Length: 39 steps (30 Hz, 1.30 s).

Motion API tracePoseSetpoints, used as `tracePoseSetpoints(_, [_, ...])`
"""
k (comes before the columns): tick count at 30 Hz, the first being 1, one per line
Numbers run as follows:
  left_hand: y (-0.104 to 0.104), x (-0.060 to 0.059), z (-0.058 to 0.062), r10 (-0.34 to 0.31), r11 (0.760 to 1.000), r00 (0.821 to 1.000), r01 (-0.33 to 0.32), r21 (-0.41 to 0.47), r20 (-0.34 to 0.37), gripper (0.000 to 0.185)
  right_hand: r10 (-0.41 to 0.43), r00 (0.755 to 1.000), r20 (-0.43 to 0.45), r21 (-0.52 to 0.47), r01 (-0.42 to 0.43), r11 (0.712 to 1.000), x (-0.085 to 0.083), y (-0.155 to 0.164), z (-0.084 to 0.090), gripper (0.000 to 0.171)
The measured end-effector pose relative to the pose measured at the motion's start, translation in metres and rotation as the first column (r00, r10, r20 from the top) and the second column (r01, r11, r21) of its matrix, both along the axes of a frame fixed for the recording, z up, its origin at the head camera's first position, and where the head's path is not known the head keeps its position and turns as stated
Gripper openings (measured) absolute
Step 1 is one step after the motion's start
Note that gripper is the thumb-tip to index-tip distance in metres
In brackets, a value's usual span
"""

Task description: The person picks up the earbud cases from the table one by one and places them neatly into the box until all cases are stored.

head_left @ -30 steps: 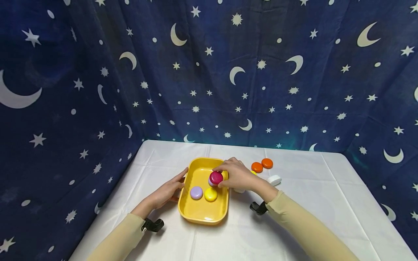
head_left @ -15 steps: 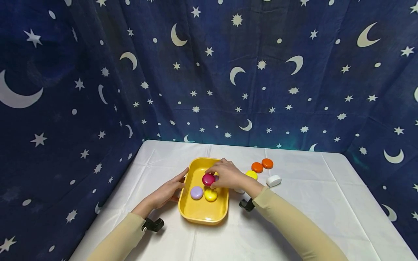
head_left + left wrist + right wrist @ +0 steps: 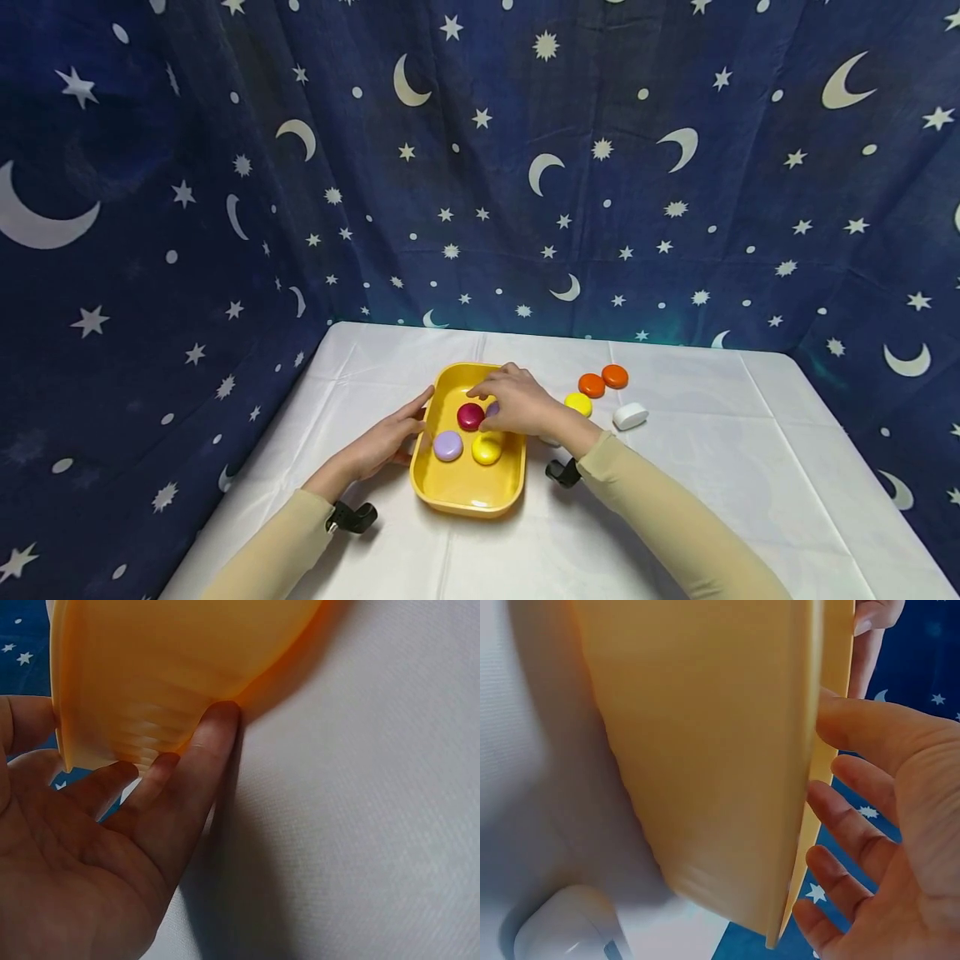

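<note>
A yellow tray [image 3: 465, 492] stands on the table with several smooth round discs in it. A crimson disc [image 3: 470, 417] lies near its middle, beside a lilac disc [image 3: 448, 446] and a yellow disc [image 3: 487, 448]. Another lilac disc [image 3: 492, 409] is partly hidden behind my right hand [image 3: 517, 402]. That hand hovers over the tray's right rim, fingers spread loosely around the crimson disc and apart from each other; the right wrist view shows no object in them. Against the tray's left outer wall rest the extended fingers of my left hand [image 3: 378, 446], its thumb at the rim.
Right of the tray lie two orange discs [image 3: 603, 381], a yellow disc [image 3: 578, 404] and a white piece [image 3: 630, 416]. Another white piece [image 3: 570, 926] sits close to the tray, mostly covered by my right wrist in the head view. A starry blue cloth [image 3: 525, 208] hangs behind the table.
My right hand carried the crimson disc leftward over the tray and let it go. The left lilac disc and the yellow disc in the tray shifted slightly apart. My left hand stayed put.
</note>
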<state>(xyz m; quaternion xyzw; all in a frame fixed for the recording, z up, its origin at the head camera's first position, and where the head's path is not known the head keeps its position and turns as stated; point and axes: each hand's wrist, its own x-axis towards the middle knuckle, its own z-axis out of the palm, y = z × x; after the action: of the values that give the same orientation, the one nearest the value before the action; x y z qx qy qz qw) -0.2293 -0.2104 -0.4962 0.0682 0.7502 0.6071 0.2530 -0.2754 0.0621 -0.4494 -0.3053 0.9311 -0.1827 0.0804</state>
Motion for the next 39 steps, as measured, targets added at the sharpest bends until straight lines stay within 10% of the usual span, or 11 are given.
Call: tracePoseSetpoints(39, [0.002, 0.001, -0.007, 0.062, 0.996, 0.997, -0.064, -0.055, -0.04, 0.064, -0.166, 0.98, -0.114, -0.162, 0.146, 0.976, 0.028, 0.133, 0.016, 0.054])
